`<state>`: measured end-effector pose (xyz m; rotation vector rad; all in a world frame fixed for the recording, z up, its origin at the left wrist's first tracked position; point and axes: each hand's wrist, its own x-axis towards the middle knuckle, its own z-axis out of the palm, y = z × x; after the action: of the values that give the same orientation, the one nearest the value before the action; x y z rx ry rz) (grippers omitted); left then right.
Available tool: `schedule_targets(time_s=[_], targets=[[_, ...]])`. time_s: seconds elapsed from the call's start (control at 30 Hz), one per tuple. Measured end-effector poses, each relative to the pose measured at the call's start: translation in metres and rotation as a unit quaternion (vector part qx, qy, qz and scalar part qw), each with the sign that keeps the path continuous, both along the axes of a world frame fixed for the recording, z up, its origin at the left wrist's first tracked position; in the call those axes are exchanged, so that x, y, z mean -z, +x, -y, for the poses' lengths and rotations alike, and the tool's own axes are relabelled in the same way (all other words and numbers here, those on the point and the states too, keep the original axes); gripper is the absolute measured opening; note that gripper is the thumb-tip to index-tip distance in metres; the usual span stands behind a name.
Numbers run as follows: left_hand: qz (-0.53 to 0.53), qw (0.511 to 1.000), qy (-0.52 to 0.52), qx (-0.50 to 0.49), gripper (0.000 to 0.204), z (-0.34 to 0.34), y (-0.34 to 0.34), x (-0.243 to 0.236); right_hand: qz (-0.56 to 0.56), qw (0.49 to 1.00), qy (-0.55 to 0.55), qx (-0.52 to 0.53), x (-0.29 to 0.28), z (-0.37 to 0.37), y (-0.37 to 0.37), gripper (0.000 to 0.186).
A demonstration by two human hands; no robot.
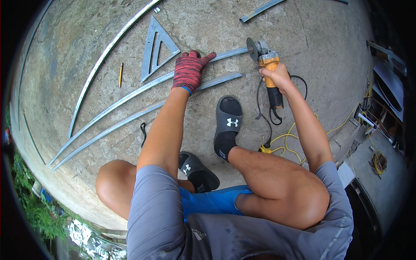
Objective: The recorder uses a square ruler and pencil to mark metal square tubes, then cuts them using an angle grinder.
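Note:
My left hand (189,73), in a red and black knit glove, grips a long silver metal strip (118,104) lying on the concrete, one finger stretched along it. My bare right hand (278,77) is closed round the yellow and black body of an angle grinder (271,60). The grinder's cutting disc (251,48) stands upright at the strip's right end; whether it touches the metal I cannot tell. A second metal strip (130,118) runs nearer to me, passing under my left wrist. Just beyond the gloved hand lies a grey triangular speed square (152,54).
A yellow pencil (121,75) and another long metal strip (98,65) lie to the left. At the far right is a metal channel piece (262,10). The grinder's black cord joins a yellow extension cord (281,138) beside my right leg. My sandalled foot (228,119) is near the strips.

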<state>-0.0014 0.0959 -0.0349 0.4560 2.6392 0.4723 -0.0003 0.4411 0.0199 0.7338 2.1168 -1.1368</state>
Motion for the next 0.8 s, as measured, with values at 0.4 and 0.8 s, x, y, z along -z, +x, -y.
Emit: schedule_targets(time_s=[0.4,0.8], targets=[[-0.007,1.0,-0.001,-0.004,0.065,-0.0001,0.0004,0.0001,0.007,1.0,-0.004,0.002,0.0012,-0.0016,0.0016,0.031],[0.0,1.0,0.002,-0.003,0.067,-0.0001,-0.0009,-0.0022,-0.002,1.0,0.009,-0.005,0.0027,-0.0026,0.0033,0.031]])
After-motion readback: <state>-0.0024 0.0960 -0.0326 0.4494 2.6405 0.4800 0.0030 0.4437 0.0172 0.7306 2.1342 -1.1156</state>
